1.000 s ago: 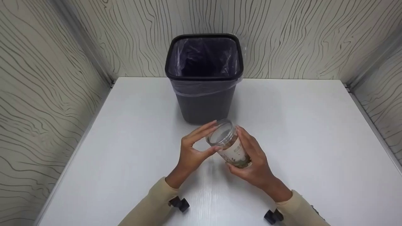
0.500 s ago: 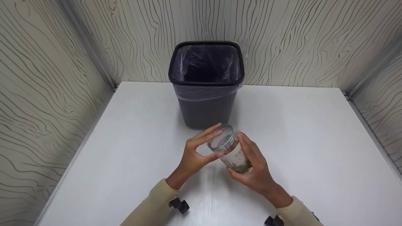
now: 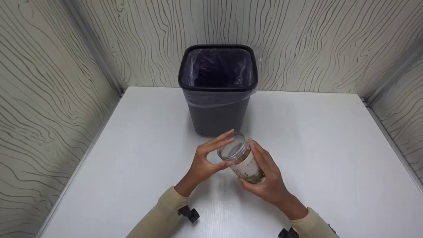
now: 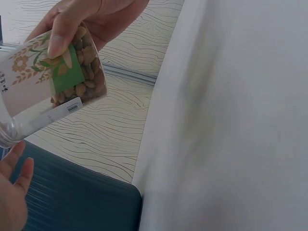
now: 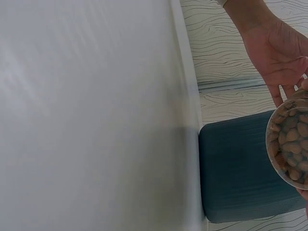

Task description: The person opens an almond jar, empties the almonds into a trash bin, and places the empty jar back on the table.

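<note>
At five-thirty from the dark plastic bin [image 3: 218, 119], I see a clear, cylindrical, nut-filled plastic jar [image 3: 248, 169], the right hand [image 3: 271, 180] clamped round it, the left hand [image 3: 203, 162] spanning its rim. I judge rim work in hand; next calls for steady right-hand support.

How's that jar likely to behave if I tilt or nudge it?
The jar would probably roll if laid on its side, being round. The nuts inside look loose, with space near the top, so its weight may shift when tilted. Smooth-looking and clear, it could slip in the right hand.
</note>
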`<control>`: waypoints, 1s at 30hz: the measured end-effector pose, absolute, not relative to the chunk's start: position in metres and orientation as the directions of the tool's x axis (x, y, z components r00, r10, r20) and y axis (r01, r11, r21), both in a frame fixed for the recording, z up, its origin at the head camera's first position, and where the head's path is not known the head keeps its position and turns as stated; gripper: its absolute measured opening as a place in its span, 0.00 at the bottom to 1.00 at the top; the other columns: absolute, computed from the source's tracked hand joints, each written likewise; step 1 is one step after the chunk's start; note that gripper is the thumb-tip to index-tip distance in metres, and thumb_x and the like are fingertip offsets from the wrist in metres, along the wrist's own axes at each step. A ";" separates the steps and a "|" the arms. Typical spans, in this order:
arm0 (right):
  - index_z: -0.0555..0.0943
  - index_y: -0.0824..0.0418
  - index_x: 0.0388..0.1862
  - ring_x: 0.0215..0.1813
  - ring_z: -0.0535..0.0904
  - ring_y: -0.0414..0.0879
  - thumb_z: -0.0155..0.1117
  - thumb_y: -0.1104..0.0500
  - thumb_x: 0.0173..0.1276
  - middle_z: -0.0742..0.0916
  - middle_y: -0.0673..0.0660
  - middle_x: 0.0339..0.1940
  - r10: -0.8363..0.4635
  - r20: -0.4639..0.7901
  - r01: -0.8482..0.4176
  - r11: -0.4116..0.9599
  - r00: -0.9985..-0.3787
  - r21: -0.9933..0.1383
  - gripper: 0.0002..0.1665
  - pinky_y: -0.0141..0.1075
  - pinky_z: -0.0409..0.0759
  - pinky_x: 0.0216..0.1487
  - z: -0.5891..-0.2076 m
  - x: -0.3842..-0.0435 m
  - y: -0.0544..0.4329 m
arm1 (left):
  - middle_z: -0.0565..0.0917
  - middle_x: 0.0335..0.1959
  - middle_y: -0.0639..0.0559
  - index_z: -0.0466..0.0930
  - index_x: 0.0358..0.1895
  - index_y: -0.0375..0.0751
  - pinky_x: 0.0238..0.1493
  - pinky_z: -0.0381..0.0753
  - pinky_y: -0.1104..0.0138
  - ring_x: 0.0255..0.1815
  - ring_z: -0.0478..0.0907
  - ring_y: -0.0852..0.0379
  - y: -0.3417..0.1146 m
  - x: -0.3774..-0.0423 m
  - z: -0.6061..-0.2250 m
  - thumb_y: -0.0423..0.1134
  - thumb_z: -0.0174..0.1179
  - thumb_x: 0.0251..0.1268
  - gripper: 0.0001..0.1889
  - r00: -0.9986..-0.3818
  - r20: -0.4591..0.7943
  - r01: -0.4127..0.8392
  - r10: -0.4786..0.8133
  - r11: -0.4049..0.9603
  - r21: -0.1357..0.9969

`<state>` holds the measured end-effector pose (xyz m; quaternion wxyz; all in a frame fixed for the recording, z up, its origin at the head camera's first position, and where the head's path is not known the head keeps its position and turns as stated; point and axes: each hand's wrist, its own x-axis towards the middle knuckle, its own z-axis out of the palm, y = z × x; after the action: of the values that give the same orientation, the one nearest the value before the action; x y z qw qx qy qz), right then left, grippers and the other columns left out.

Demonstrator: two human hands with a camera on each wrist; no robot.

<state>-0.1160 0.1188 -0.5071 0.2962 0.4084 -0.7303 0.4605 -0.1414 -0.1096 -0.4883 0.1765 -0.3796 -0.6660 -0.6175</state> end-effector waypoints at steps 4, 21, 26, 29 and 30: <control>0.64 0.81 0.70 0.73 0.69 0.54 0.83 0.67 0.36 0.71 0.77 0.70 -0.327 0.805 -0.867 0.245 -0.495 -0.434 0.61 0.31 0.69 0.69 -0.507 -0.116 0.118 | 0.73 0.71 0.40 0.80 0.65 0.38 0.72 0.68 0.49 0.72 0.71 0.42 -0.111 -0.143 -0.489 0.47 0.72 0.64 0.29 -0.635 0.707 0.729 0.311 -0.059 0.682; 0.64 0.80 0.71 0.72 0.69 0.53 0.84 0.67 0.36 0.71 0.76 0.71 -0.328 0.801 -0.864 0.245 -0.501 -0.440 0.61 0.31 0.70 0.68 -0.508 -0.116 0.119 | 0.76 0.68 0.36 0.81 0.61 0.30 0.72 0.69 0.49 0.71 0.72 0.43 -0.112 -0.137 -0.476 0.24 0.75 0.51 0.29 -0.650 0.678 0.712 0.342 -0.038 0.701; 0.64 0.80 0.70 0.71 0.70 0.54 0.84 0.67 0.36 0.72 0.76 0.70 -0.329 0.807 -0.870 0.246 -0.490 -0.428 0.60 0.30 0.70 0.67 -0.507 -0.117 0.119 | 0.76 0.69 0.40 0.81 0.63 0.36 0.72 0.69 0.49 0.71 0.72 0.43 -0.112 -0.140 -0.484 0.27 0.76 0.52 0.31 -0.650 0.690 0.717 0.319 -0.042 0.696; 0.65 0.81 0.70 0.71 0.70 0.55 0.83 0.67 0.36 0.72 0.77 0.69 -0.327 0.813 -0.874 0.244 -0.481 -0.420 0.60 0.31 0.70 0.68 -0.506 -0.118 0.119 | 0.76 0.69 0.41 0.81 0.64 0.37 0.71 0.69 0.49 0.71 0.72 0.43 -0.111 -0.140 -0.486 0.29 0.76 0.55 0.30 -0.646 0.701 0.726 0.304 -0.040 0.687; 0.64 0.81 0.70 0.71 0.70 0.55 0.83 0.67 0.36 0.72 0.77 0.69 -0.327 0.814 -0.875 0.244 -0.480 -0.418 0.60 0.31 0.70 0.68 -0.506 -0.118 0.118 | 0.76 0.69 0.41 0.81 0.64 0.37 0.71 0.69 0.49 0.71 0.72 0.43 -0.111 -0.140 -0.486 0.30 0.76 0.55 0.30 -0.646 0.702 0.728 0.298 -0.036 0.685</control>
<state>-0.1179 0.1185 -0.5057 0.3001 0.4120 -0.7294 0.4562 -0.1398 -0.1107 -0.4863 0.1759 -0.3820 -0.6716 -0.6100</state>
